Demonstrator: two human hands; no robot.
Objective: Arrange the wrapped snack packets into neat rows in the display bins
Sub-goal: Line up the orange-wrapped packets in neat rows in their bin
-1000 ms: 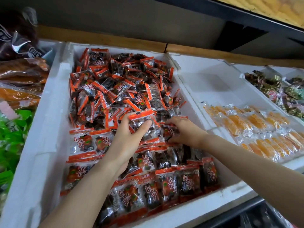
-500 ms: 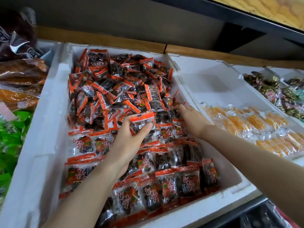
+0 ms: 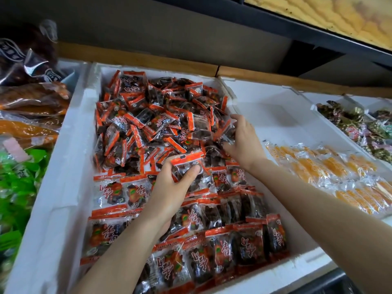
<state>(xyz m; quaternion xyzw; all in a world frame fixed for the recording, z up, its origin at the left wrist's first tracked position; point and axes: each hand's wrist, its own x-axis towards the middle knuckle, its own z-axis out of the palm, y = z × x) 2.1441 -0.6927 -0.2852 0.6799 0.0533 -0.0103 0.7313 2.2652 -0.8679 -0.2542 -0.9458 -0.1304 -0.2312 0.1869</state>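
Observation:
A white foam bin (image 3: 70, 158) holds many clear snack packets with orange-red ends and dark contents. The near half lies in neat rows of packets (image 3: 222, 249); the far half is a loose pile of packets (image 3: 152, 117). My left hand (image 3: 169, 187) grips one snack packet (image 3: 186, 164) between thumb and fingers at the middle of the bin, just above the rows. My right hand (image 3: 241, 141) reaches into the right side of the loose pile by the bin's wall, its fingers curled among packets there; whether it holds one I cannot tell.
To the right a second white bin (image 3: 275, 115) holds rows of orange packets (image 3: 331, 172); beyond it is a bin of green and brown wrapped sweets (image 3: 360, 128). Green packets (image 3: 19, 177) and brown bags (image 3: 31, 98) lie on the left. A dark shelf (image 3: 275, 24) hangs overhead.
My right hand has moved from the middle rows up and right into the loose pile by the bin wall. My left hand still holds its packet in nearly the same place.

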